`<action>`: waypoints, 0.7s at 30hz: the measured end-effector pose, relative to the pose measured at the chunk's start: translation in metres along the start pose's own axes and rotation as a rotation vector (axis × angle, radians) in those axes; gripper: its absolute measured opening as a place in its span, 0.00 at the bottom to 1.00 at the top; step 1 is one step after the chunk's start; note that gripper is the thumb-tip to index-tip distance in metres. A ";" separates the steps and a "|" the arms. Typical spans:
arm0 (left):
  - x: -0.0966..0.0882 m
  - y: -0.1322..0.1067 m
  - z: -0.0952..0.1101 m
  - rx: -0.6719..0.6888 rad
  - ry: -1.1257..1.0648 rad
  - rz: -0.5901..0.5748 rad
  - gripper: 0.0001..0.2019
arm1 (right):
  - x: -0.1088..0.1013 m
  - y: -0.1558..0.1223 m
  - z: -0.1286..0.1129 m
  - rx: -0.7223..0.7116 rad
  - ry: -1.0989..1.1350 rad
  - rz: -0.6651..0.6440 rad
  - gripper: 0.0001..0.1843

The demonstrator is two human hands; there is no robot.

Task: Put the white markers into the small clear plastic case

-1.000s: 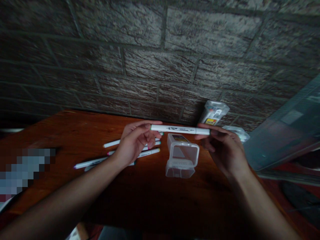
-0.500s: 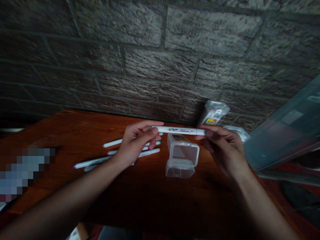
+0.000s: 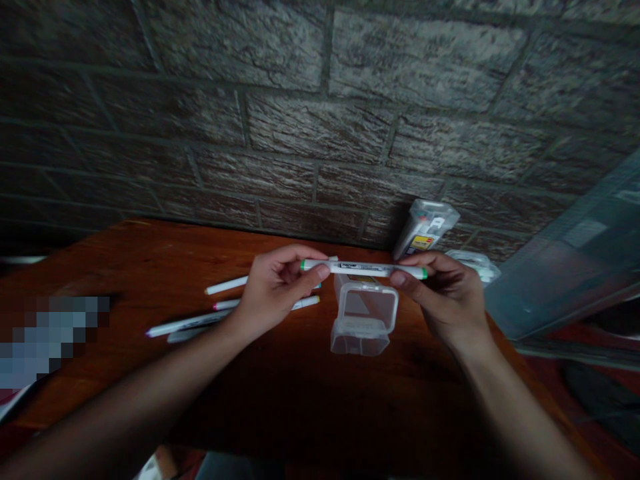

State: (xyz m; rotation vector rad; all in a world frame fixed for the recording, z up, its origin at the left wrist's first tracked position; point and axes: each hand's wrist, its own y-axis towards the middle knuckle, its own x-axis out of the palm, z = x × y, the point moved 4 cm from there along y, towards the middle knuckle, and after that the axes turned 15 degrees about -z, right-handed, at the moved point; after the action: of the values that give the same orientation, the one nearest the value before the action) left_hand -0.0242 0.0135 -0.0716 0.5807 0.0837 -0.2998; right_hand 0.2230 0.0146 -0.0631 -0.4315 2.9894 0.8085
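Observation:
A white marker [image 3: 364, 268] with green ends is held level between my two hands, its printed side facing me. My left hand [image 3: 280, 283] pinches it near its left end, thumb in front. Toward the other end, the thumb and fingers of my right hand [image 3: 445, 290] close on it. Below the marker lies a clear plastic case [image 3: 367, 310], its lid open toward me. Several white markers [image 3: 187, 324] with coloured ends lie on the table behind and left of my left hand, which partly hides them.
The wooden table [image 3: 300, 400] meets a stone-block wall [image 3: 290, 127]. Against the wall leans a clear case of markers [image 3: 425, 230] with a yellow label. Beside it lies a clear plastic package [image 3: 475, 265]. A large translucent bin [image 3: 565, 247] stands at the right.
The marker has come slightly lower. My right hand's grip has shifted inward along it, so the green right end now shows; my left thumb has also slid inward.

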 end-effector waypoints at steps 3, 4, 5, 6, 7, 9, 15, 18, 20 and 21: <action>0.001 0.000 0.003 0.036 0.056 -0.004 0.05 | 0.001 0.000 -0.001 -0.010 -0.011 0.011 0.10; 0.000 0.000 0.004 0.048 0.067 -0.002 0.05 | 0.002 0.000 -0.001 -0.009 -0.012 0.009 0.11; 0.000 0.000 0.004 0.059 0.071 -0.002 0.06 | 0.002 0.000 -0.001 -0.008 -0.014 0.007 0.11; 0.000 -0.001 0.004 0.067 0.067 -0.003 0.06 | 0.002 0.000 -0.001 -0.007 -0.017 0.005 0.11; 0.000 -0.001 0.004 0.072 0.061 -0.005 0.07 | 0.002 0.000 -0.001 -0.007 -0.023 0.004 0.11; 0.000 -0.001 0.003 0.072 0.053 -0.008 0.08 | 0.002 0.000 -0.001 -0.011 -0.041 0.002 0.12; -0.002 -0.002 0.004 0.054 0.092 -0.014 0.05 | 0.001 0.000 -0.002 -0.007 -0.072 -0.030 0.12; -0.002 -0.002 0.004 0.050 0.077 -0.029 0.05 | 0.002 0.000 -0.003 -0.007 -0.076 -0.036 0.12; -0.002 -0.002 0.003 0.059 0.085 -0.027 0.05 | 0.003 0.000 -0.005 -0.019 -0.081 -0.030 0.12; -0.001 -0.002 0.003 0.066 0.093 -0.025 0.04 | 0.003 0.000 -0.005 -0.028 -0.084 -0.027 0.13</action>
State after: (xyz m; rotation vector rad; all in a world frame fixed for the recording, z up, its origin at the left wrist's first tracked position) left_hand -0.0261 0.0106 -0.0699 0.6594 0.1711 -0.3002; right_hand 0.2199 0.0112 -0.0586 -0.4260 2.8923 0.8451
